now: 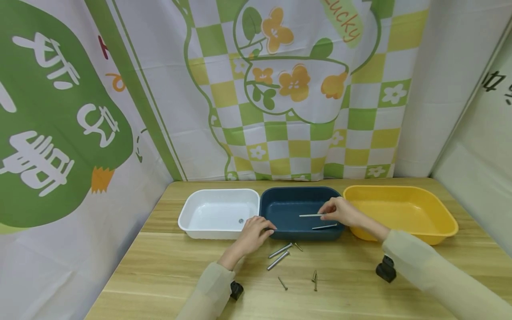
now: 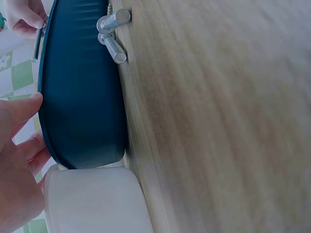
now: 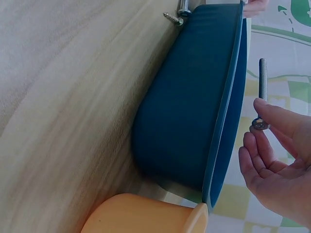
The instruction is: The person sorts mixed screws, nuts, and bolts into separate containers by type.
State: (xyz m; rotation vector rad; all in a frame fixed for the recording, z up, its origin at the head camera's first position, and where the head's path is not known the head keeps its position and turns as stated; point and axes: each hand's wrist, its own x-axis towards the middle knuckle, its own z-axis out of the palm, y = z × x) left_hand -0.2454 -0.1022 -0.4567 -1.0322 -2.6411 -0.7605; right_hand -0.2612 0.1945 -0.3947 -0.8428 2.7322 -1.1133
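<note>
My right hand (image 1: 340, 211) pinches a long metal bolt (image 3: 263, 87) near its head, over the dark blue bin (image 1: 280, 233). In the right wrist view the bolt's threaded shank points up, past the thumb. A second bolt (image 1: 324, 227) lies inside the blue bin at its right. My left hand (image 1: 254, 233) rests with relaxed fingers at the blue bin's near left rim, beside the white bin (image 1: 216, 234). Two thick bolts (image 2: 114, 19) lie on the table just in front of the blue bin, with a small screw (image 3: 172, 18) beside them.
A yellow bin (image 1: 404, 231) stands to the right of the blue one. Inside the white bin is a small round metal piece (image 1: 241, 221). Several small screws (image 1: 282, 283) lie nearer on the wooden table (image 1: 352, 289). A patterned curtain (image 1: 280, 151) hangs behind the bins.
</note>
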